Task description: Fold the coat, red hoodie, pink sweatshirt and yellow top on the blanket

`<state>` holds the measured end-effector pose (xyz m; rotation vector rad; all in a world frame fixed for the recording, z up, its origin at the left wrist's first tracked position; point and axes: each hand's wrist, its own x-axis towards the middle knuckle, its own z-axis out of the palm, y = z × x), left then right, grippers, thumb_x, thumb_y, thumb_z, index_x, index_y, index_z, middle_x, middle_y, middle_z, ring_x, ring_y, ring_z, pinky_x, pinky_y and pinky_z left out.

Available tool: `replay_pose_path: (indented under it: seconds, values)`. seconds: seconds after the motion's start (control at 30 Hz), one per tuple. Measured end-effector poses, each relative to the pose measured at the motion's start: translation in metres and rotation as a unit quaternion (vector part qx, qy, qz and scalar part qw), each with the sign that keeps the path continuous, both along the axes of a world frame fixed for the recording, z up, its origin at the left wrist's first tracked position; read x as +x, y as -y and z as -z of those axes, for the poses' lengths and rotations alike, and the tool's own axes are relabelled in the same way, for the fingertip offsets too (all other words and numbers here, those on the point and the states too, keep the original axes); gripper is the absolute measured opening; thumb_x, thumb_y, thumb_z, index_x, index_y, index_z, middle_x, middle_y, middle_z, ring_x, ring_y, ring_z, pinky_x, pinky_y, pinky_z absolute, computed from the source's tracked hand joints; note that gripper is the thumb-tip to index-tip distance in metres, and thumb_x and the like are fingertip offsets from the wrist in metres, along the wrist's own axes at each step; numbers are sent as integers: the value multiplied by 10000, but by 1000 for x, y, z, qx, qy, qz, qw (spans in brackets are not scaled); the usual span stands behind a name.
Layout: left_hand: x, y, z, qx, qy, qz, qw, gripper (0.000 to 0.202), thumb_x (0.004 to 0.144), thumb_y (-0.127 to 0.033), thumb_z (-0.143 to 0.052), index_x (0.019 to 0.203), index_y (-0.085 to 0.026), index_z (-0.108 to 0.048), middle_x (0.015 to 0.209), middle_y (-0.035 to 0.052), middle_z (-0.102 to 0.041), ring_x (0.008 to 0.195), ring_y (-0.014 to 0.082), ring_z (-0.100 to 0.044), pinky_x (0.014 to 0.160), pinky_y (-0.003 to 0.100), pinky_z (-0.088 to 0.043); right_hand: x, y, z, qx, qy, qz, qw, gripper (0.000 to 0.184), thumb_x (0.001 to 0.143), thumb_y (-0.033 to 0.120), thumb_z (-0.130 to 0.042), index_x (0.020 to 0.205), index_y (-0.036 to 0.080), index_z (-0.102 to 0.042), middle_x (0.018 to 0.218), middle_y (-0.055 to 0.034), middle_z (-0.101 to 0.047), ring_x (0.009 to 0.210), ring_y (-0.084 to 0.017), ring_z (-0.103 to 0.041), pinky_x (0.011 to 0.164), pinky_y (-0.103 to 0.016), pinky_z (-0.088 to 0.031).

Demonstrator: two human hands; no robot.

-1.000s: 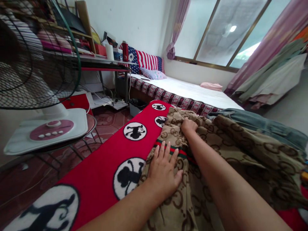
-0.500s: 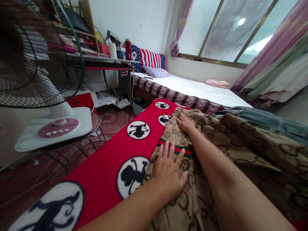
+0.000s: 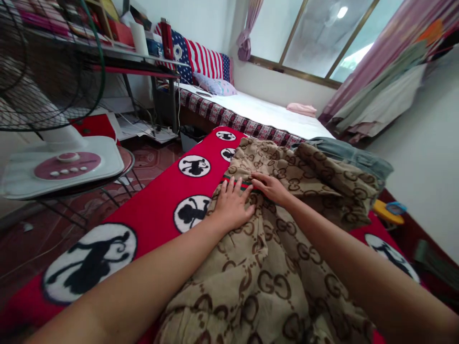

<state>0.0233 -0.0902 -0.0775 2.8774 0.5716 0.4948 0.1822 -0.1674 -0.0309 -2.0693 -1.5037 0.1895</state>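
1. The head view is the only view I have. In it my left grip lies flat on the beige garment with brown double-G print. The fingers are spread and the palm presses down, and I see no pinch.
2. In the same view my right grip also rests on top of the garment, just beside the left one. Its fingers are close together and a little curved. I see no fold held between them, but the fingertips sit in the creases, so I cannot be fully sure.
3. The garment lies in loose folds on a red fleece blanket with round monkey patterns. Its long axis runs from the bottom of the picture, near my body, forward to the side of the bed.
4. A green and red stripe crosses the cloth near the far end. The left fingertips touch it, and the right fingertips are at its end. The left grip is nearer to the edge on the red side, and the right grip is nearer to the thick folded part and the faded denim cloth behind it.
5. A fan base stands to the left, well apart from both grips.
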Motion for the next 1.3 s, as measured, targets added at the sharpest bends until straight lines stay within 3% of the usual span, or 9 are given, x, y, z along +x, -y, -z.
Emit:
replay_pose_path:
  seconds: [0.13, 0.27, 0.43, 0.6, 0.73, 0.87, 1.07, 1.13, 1.3]
  values:
    - [1, -1, -2, 0, -30, 6, 1000, 679, 910, -606, -370, 1504, -278, -340, 1590, 92, -264, 1464, 368, -167, 1172, 526, -94, -82, 63, -25, 113, 15, -124, 986, 333, 866, 279, -592, 1189, 209, -633, 1226, -106, -648, 1183, -232, -565, 1048, -414, -405]
    - [0, 2, -1, 27, -13, -4, 1000, 652, 925, -590, -361, 1500, -284, -349, 1581, 105, -285, 1459, 352, -197, 1171, 515, -93, -160, 102, -41, -11, 45, -301, 953, 663, 790, 171, -608, 1425, 230, -427, 1423, -101, -509, 1323, -234, -438, 1145, -450, -264]
    - [-6, 3, -8, 39, -35, 2, 999, 679, 921, -601, -355, 1507, -260, -336, 1577, 143, -279, 1452, 372, -211, 1158, 542, -120, -191, 114, -33, -107, 77, -236, 963, 416, 792, 137, -548, 1197, 215, -604, 1097, -78, -701, 1029, -217, -630, 914, -339, -446]
    - [9, -2, -61, -2, -175, 28, 984, 621, 849, -558, -535, 1337, -175, -576, 1433, 202, -488, 1315, 415, -433, 1055, 566, -332, -199, 119, -26, -43, 28, -71, 996, 324, 771, 127, -482, 1040, 215, -641, 908, -53, -728, 882, -208, -671, 756, -282, -457]
    - [28, 7, -81, -16, -149, -3, 989, 564, 890, -510, -487, 1299, -136, -594, 1324, 206, -586, 1213, 356, -547, 988, 474, -431, -213, 125, -21, -148, -18, -141, 979, 435, 656, 133, -560, 1074, 203, -657, 940, -59, -743, 863, -224, -692, 711, -262, -471]
    - [31, 16, -40, 1, -34, -5, 999, 640, 952, -561, -314, 1483, -207, -374, 1552, 126, -344, 1424, 317, -308, 1142, 501, -236, -183, 131, -33, -65, -145, -125, 979, 396, 713, 107, -513, 1056, 205, -686, 915, -27, -750, 804, -159, -699, 695, -221, -497]
    - [31, 11, 1, 9, 14, 2, 1000, 650, 939, -562, -336, 1490, -218, -377, 1553, 103, -348, 1441, 321, -270, 1173, 514, -142, -39, 138, -58, 170, 47, 187, 966, 164, 819, 244, -527, 837, 193, -682, 825, -54, -719, 749, -192, -669, 723, -312, -524]
    - [32, 11, -1, 8, 18, 0, 1000, 644, 937, -558, -340, 1487, -225, -384, 1553, 96, -348, 1440, 313, -276, 1175, 506, -145, 4, 140, -59, 131, 167, 245, 946, 209, 843, 231, -494, 911, 182, -685, 978, -89, -715, 887, -217, -664, 824, -338, -505]
    - [32, 10, -3, 4, 26, 0, 1000, 638, 934, -570, -345, 1482, -245, -392, 1545, 79, -369, 1433, 300, -295, 1177, 494, -155, 47, 137, -60, -186, 222, 325, 900, 326, 711, 250, -682, 1034, 201, -688, 1039, -97, -719, 974, -282, -653, 770, -324, -480]
